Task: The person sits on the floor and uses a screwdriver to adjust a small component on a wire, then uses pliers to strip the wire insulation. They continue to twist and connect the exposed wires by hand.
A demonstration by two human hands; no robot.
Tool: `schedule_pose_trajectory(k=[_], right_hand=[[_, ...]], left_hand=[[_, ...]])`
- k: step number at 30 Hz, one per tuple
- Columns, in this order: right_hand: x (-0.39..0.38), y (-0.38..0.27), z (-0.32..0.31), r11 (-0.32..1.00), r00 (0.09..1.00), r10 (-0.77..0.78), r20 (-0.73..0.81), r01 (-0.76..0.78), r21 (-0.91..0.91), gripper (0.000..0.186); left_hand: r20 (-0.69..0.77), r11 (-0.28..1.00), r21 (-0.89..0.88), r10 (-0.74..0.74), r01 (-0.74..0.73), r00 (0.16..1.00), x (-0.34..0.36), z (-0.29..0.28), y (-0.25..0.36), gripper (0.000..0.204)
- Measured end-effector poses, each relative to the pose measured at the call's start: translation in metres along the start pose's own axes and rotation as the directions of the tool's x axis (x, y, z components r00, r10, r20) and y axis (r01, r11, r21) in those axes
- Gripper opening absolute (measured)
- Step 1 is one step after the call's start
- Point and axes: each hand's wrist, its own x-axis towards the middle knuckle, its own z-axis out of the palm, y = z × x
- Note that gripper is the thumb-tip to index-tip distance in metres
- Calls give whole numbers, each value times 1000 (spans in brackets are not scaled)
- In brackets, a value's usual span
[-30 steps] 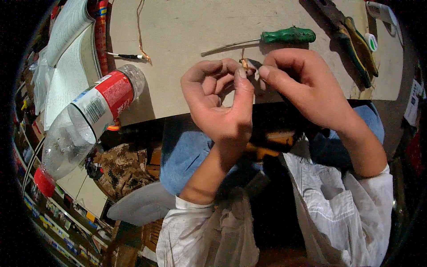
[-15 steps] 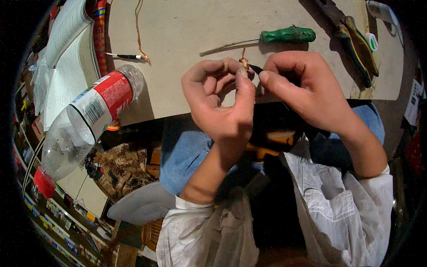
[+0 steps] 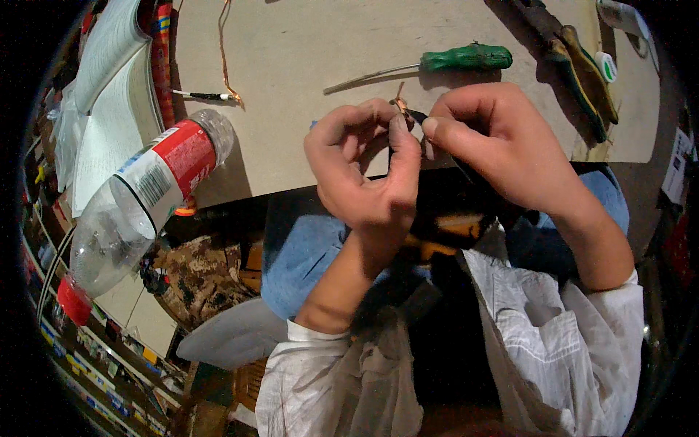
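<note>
Thumb and forefinger of my left hand (image 3: 375, 175) pinch a short piece of bare copper wire (image 3: 401, 104); its thin end sticks up past the fingertips. My right hand (image 3: 502, 138) is close beside it, thumb and forefinger closed on a narrow black strip (image 3: 417, 116) that looks like electrical tape. The strip runs from the copper to my right fingertips. Just beyond both hands lies a screwdriver (image 3: 466, 57) with a green handle. Another copper wire (image 3: 225, 58) rests farther left, joined to a white wire with a black wrapped part (image 3: 211, 96).
A clear plastic bottle (image 3: 113, 229) with a red cap leans at the table's left edge, near an open book (image 3: 113, 131). Pliers (image 3: 582, 80) with dark and yellowish handles lie at the right, beside a small white and green round thing (image 3: 606, 67).
The copper and black strip have turned slightly between my fingers, and my left hand has shifted a little to the right. The things on the table lie as before.
</note>
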Motion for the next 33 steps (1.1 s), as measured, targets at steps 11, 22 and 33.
schedule_pose_trajectory(k=[11, 22, 33], right_hand=[[1, 2, 1, 996, 999, 38, 39, -41, 77, 27], [-2, -12, -2, 910, 951, 261, 164, -299, 288, 25], [-2, -20, -15, 997, 1000, 2, 5, -2, 71, 22]], left_hand=[[15, 999, -36, -21, 22, 1000, 0, -3, -4, 40], [14, 998, -52, -47, 47, 999, 0, -6, -6, 41], [23, 989, -143, -27, 30, 999, 3, -4, -3, 39]])
